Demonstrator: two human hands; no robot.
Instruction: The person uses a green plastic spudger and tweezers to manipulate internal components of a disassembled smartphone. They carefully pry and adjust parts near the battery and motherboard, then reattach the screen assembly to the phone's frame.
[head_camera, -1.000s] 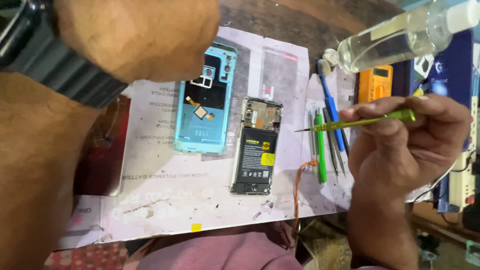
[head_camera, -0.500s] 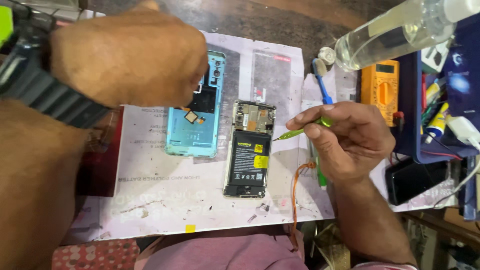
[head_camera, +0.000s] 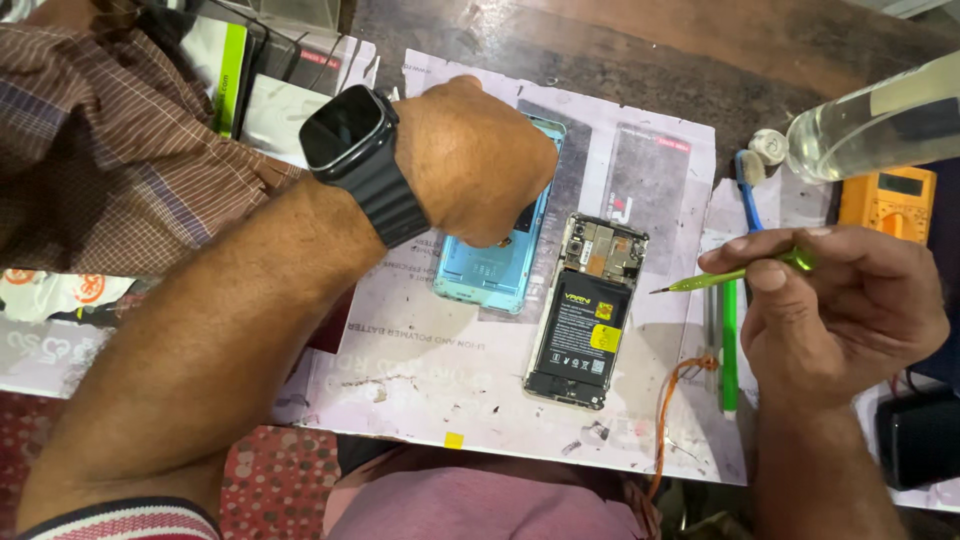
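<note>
- Left hand (head_camera: 475, 160) in the upper middle of the frame, curled over the light blue back cover (head_camera: 497, 262); whether it grips the cover I cannot tell
- Right hand (head_camera: 840, 315) at the right, pinching a green screwdriver (head_camera: 735, 275); tip pointing left toward the opened phone (head_camera: 590, 310)
- Phone lying at centre on the paper sheet (head_camera: 420, 370), just right of the cover
- Clear bottle (head_camera: 880, 120) at upper right

The opened phone (head_camera: 585, 310) lies on the paper mat (head_camera: 420, 370); the back cover (head_camera: 490, 275) lies just left of it, under the left hand (head_camera: 475, 160); the right hand (head_camera: 840, 310) is right of the phone.
</note>
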